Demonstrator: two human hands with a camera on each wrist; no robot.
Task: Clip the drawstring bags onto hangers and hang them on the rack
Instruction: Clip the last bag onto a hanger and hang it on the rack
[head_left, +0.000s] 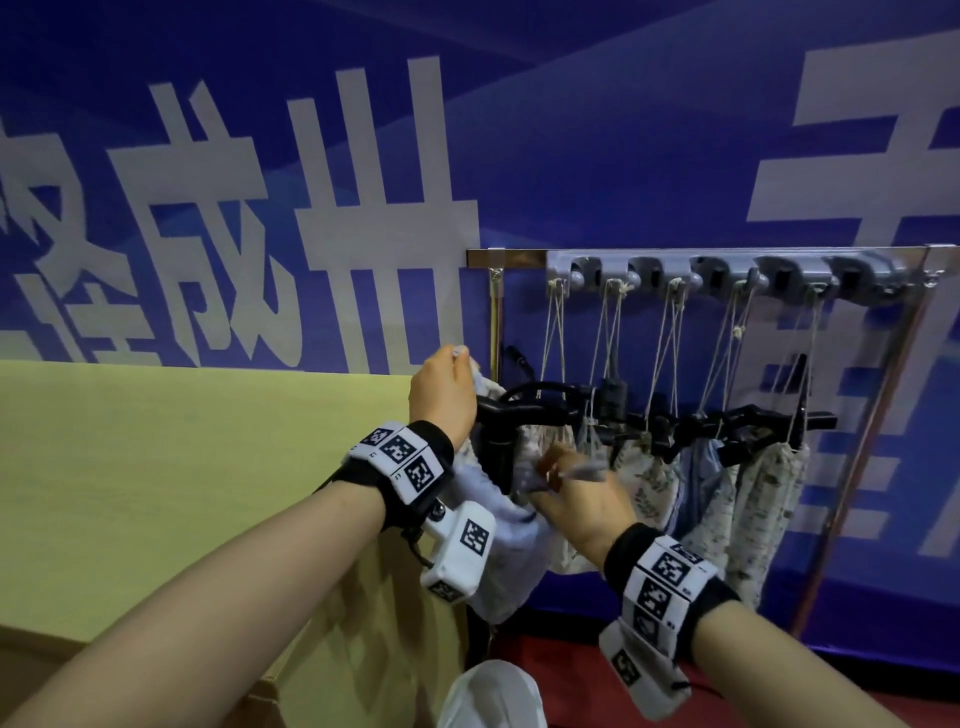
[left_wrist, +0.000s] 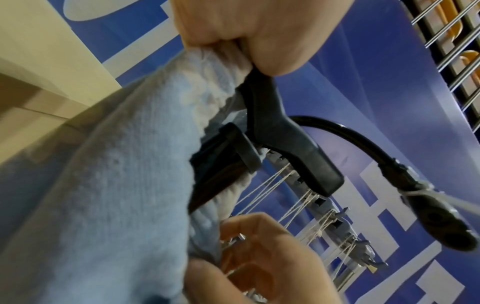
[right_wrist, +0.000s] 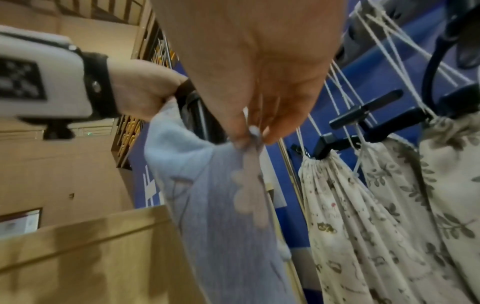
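A light blue drawstring bag (head_left: 498, 540) hangs below a black clip hanger (head_left: 524, 410) just left of the rack (head_left: 727, 270). My left hand (head_left: 447, 384) grips the hanger's left end together with a corner of the bag's top edge; in the left wrist view the hanger (left_wrist: 275, 123) and the blue bag (left_wrist: 116, 185) run out from under that hand (left_wrist: 233, 41). My right hand (head_left: 556, 470) pinches the bag's top edge further right, below the hanger bar. The right wrist view shows this hand (right_wrist: 249, 133) pinching the bag (right_wrist: 207, 195).
Several floral bags (head_left: 758, 499) on black hangers hang by their strings from the grey hook bar, close to my right hand. A yellow table (head_left: 156, 467) lies to the left, a blue banner wall (head_left: 597, 130) behind, and red floor (head_left: 571, 660) below.
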